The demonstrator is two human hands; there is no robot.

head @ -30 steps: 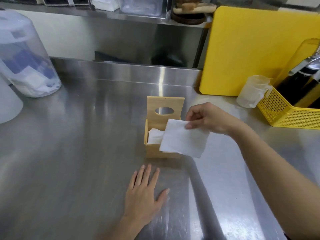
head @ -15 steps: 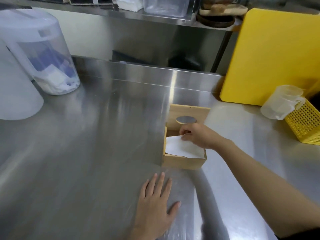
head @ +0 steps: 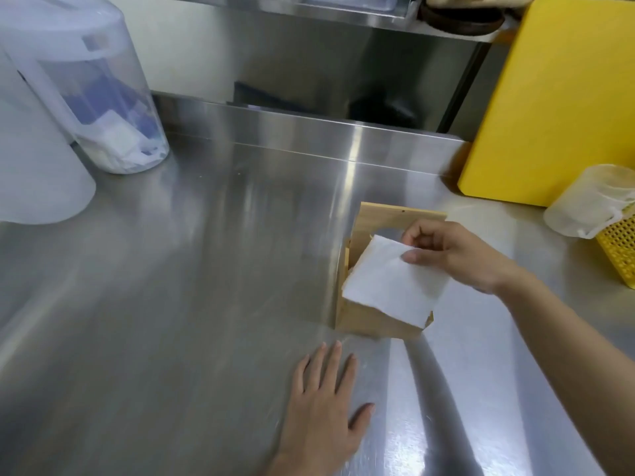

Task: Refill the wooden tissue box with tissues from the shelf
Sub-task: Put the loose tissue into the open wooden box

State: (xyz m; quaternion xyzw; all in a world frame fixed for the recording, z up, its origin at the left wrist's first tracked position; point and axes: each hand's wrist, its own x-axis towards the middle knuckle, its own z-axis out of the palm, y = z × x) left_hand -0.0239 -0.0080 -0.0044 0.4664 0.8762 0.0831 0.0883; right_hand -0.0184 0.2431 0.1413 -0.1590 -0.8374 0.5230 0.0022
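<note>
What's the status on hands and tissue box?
Right hand pinching a white tissue over the open wooden tissue box. Left hand flat on the steel counter, empty. Nothing blocking the box.

Our left hand lies flat, palm down, fingers spread and pointing away from us. Our right arm reaches in from the right, its hand raised, thumb and forefinger pinched together, other fingers curled.
</note>
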